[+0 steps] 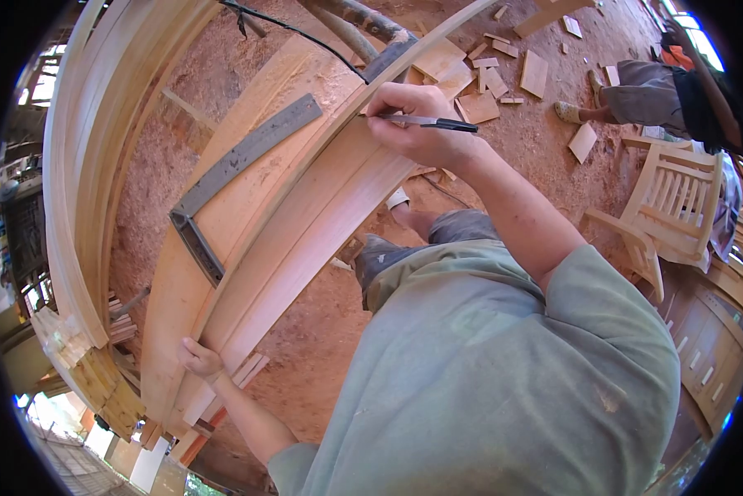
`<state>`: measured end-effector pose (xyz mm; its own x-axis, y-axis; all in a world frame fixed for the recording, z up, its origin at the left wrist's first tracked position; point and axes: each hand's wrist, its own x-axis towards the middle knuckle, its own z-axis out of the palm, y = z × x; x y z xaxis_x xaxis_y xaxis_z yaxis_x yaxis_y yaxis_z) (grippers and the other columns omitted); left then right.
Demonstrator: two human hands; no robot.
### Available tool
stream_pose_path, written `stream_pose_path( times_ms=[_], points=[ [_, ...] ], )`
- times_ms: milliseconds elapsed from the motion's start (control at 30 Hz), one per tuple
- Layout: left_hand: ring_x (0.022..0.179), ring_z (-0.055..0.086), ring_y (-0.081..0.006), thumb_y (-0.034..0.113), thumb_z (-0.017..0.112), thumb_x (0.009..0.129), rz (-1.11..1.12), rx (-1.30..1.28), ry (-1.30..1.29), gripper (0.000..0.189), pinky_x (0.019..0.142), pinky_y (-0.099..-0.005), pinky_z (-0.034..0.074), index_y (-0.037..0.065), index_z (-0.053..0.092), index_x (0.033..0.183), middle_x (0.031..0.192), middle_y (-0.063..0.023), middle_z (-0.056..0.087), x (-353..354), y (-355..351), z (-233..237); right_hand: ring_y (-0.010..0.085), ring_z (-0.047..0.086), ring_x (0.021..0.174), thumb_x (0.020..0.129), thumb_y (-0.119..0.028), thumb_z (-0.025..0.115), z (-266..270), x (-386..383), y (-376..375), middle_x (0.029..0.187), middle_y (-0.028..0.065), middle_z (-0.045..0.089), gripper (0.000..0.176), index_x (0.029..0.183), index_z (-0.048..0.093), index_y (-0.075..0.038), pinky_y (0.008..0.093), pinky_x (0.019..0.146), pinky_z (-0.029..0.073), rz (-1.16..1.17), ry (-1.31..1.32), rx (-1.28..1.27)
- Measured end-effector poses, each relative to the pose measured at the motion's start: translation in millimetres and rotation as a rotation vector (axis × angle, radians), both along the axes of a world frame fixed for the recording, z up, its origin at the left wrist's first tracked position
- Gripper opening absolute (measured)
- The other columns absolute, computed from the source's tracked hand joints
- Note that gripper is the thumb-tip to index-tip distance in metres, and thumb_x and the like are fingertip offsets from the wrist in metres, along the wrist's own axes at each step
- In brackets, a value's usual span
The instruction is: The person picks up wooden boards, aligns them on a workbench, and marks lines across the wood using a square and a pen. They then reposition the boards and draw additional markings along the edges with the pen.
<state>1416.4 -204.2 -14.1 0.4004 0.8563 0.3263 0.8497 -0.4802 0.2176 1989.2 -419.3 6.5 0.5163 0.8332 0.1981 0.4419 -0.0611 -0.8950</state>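
Observation:
A pen (pixel 448 124) with a black end is gripped in my right hand (pixel 417 124), its tip at the edge of a long thin wooden strip (pixel 260 236). The strip runs along wide pale boards (pixel 305 223), looking curved in this lens. Farther down, my left hand (pixel 199 359) is closed over the same strip, fingers on its edge. Between my hands, a dark metal carpenter's square (pixel 247 153) lies on the board beyond the strip.
A stack of long planks (pixel 86 165) stands at the left. Wood offcuts (pixel 534 73) litter the sawdust-covered floor. A wooden chair (pixel 673 194) stands at the right, below another person (pixel 652 91). A black cable (pixel 305 37) hangs near metal pipes (pixel 363 21) at the top.

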Motion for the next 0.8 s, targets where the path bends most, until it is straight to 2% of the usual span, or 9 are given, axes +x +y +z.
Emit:
stream_pose_path(
  times_ms=[267, 333, 633, 700, 800],
  points=[
    [0.074, 0.055, -0.0429, 0.022, 0.047, 0.104, 0.025, -0.026, -0.037, 0.039, 0.068, -0.0500, 0.042, -0.006, 0.059, 0.080, 0.078, -0.0255, 0.058, 4, -3, 2, 0.0281, 0.068, 0.071, 0.083, -0.008, 0.067, 1, 0, -1, 0.076, 0.0142, 0.067, 0.008, 0.087, 0.065, -0.002, 0.0369, 0.065, 0.053, -0.002, 0.036, 0.015],
    [0.074, 0.054, -0.0432, 0.022, 0.047, 0.104, 0.020, -0.023, -0.062, 0.039, 0.068, -0.0504, 0.041, -0.006, 0.057, 0.079, 0.078, -0.0259, 0.057, 10, -6, 2, 0.0200, 0.070, 0.078, 0.085, -0.007, 0.067, 0, 2, -1, 0.081, 0.0116, 0.069, 0.009, 0.090, 0.066, 0.001, 0.0326, 0.071, 0.055, 0.029, 0.037, -0.041],
    [0.072, 0.055, -0.0433, 0.024, 0.047, 0.105, 0.007, -0.026, -0.037, 0.041, 0.067, -0.0506, 0.041, -0.007, 0.058, 0.080, 0.077, -0.0265, 0.058, 6, -5, 5, 0.0203, 0.067, 0.075, 0.085, -0.004, 0.066, -2, 3, -1, 0.079, 0.0119, 0.067, 0.006, 0.087, 0.064, 0.001, 0.0328, 0.069, 0.054, 0.050, 0.027, -0.032],
    [0.079, 0.058, -0.0455, 0.028, 0.044, 0.105, 0.058, -0.062, 0.019, 0.046, 0.072, -0.0512, 0.045, -0.011, 0.063, 0.089, 0.086, -0.0300, 0.063, 2, -5, 5, 0.0202, 0.067, 0.075, 0.084, -0.004, 0.066, -3, 3, -1, 0.078, 0.0119, 0.067, 0.006, 0.087, 0.064, 0.001, 0.0328, 0.069, 0.054, 0.052, 0.031, -0.022],
    [0.076, 0.057, -0.0447, 0.028, 0.044, 0.105, 0.025, -0.058, 0.021, 0.046, 0.070, -0.0514, 0.044, -0.010, 0.061, 0.085, 0.082, -0.0286, 0.062, -1, -1, 3, 0.0200, 0.067, 0.075, 0.084, -0.004, 0.066, -2, 4, -2, 0.078, 0.0119, 0.066, 0.007, 0.087, 0.064, 0.002, 0.0327, 0.069, 0.054, 0.055, 0.031, -0.020]
  ],
)
